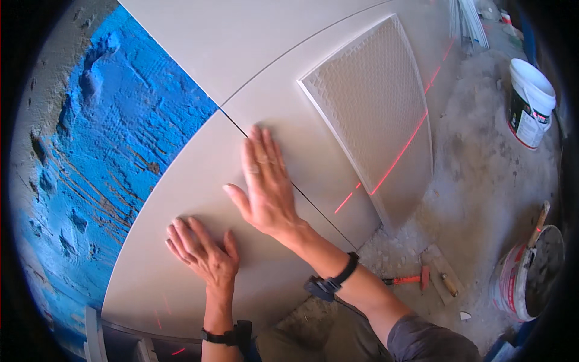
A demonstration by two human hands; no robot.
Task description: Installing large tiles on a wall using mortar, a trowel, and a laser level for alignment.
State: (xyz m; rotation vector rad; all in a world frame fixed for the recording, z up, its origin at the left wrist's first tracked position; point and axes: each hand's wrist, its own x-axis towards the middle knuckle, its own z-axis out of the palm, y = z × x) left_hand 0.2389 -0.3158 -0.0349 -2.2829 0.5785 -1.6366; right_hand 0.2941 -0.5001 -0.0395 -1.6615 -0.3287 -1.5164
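Both my palms press on a large beige tile [181, 181] that stands against the wall. My left hand [205, 250] rests on its lower part, fingers slightly bent and apart. Higher up, my right hand [265, 181] lies flat, its fingertips by the thin dark joint [316, 207] between this tile and the neighbouring tile [329, 169]. Neither hand holds anything. Left of the tile, the bare wall is coated in blue [129, 108], with brown ridged streaks.
A loose tile with a textured back [374, 102] leans at the right, crossed by a red laser line [398, 158]. On the dusty floor lie a red-headed hammer [416, 279] and a trowel [442, 274]. A white bucket [531, 102] and a bucket of grey mix [512, 280] stand farther right.
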